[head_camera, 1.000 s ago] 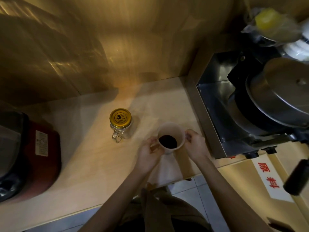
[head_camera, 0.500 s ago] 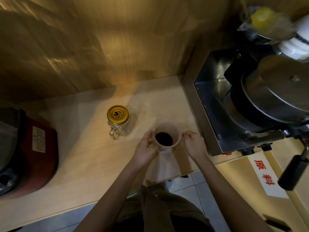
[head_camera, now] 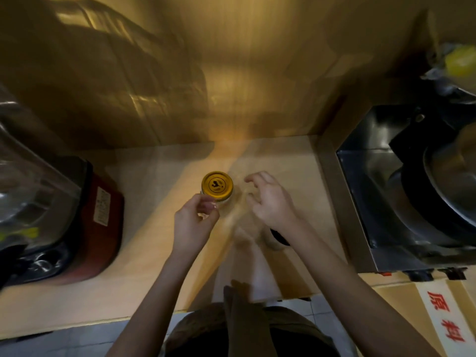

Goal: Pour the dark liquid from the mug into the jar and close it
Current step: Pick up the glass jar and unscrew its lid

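A small glass jar point(head_camera: 223, 199) with a handle stands on the wooden counter point(head_camera: 144, 243), and its yellow lid point(head_camera: 217, 184) is on. My left hand point(head_camera: 193, 222) grips the jar's handle from the near side. Just right of the jar, my right hand point(head_camera: 270, 199) hovers with its fingers spread and curled, touching nothing. The pale mug point(head_camera: 277, 237) with dark liquid stands on the counter under my right wrist, mostly hidden by it.
A red appliance point(head_camera: 98, 222) with a clear jug stands at the left. A steel unit point(head_camera: 365, 191) with a lidded black pot point(head_camera: 443, 191) fills the right. A glossy wall rises behind the counter. A cardboard box point(head_camera: 401, 305) with a label lies at the lower right.
Both hands have let go of the mug and moved up and left. The left hand has taken the jar's handle. The right hand now hovers open beside the jar.
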`<state>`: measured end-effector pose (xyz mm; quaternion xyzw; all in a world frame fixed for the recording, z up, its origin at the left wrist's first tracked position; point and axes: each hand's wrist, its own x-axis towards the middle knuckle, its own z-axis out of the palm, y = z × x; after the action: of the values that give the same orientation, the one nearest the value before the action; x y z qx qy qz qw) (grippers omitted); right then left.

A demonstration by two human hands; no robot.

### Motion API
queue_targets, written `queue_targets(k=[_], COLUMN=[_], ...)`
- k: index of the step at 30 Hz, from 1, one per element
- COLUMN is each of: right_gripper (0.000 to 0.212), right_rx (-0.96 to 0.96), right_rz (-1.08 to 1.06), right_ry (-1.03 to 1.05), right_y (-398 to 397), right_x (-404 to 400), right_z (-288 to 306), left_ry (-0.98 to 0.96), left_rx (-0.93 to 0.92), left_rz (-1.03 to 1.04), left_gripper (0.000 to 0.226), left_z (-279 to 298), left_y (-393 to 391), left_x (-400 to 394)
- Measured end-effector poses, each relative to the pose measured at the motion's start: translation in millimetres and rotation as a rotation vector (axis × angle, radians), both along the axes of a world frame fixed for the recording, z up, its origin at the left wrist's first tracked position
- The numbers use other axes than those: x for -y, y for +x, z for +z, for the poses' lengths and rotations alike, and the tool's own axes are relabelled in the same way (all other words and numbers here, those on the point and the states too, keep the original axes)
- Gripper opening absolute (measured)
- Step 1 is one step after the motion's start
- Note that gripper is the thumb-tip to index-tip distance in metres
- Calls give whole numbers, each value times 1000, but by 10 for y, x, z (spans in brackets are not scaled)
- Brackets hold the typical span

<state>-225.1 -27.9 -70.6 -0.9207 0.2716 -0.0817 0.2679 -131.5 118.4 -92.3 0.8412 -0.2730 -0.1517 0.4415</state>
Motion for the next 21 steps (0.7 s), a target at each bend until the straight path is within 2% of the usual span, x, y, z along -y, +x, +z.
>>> queue_targets(k=[5, 9, 12, 14, 16, 21], right_gripper=[74, 91, 88, 80, 73, 71], right_rx=[-146, -225, -242, -253, -251, -181], right_rz=[72, 55, 28, 35, 54, 160], right_ry=[-11, -58, -148, -194, -175, -88], right_y=[447, 661, 737, 759, 766, 755], right_x=[-144, -203, -194, -179, -151, -3], right_z=[-141, -261, -307, -317, -307, -228], left_ry=[89, 130, 125, 88, 45, 4], left_rx=[0, -115, -177, -175, -182, -237], left_rz=[53, -22, -61, -73, -45, -1], left_gripper=[78, 107, 108, 97, 86, 86], left_z=[-316, -479, -565, -612, -657, -750], left_y=[163, 286, 327, 329, 327, 354], left_x=[15, 143, 238, 286, 313, 283])
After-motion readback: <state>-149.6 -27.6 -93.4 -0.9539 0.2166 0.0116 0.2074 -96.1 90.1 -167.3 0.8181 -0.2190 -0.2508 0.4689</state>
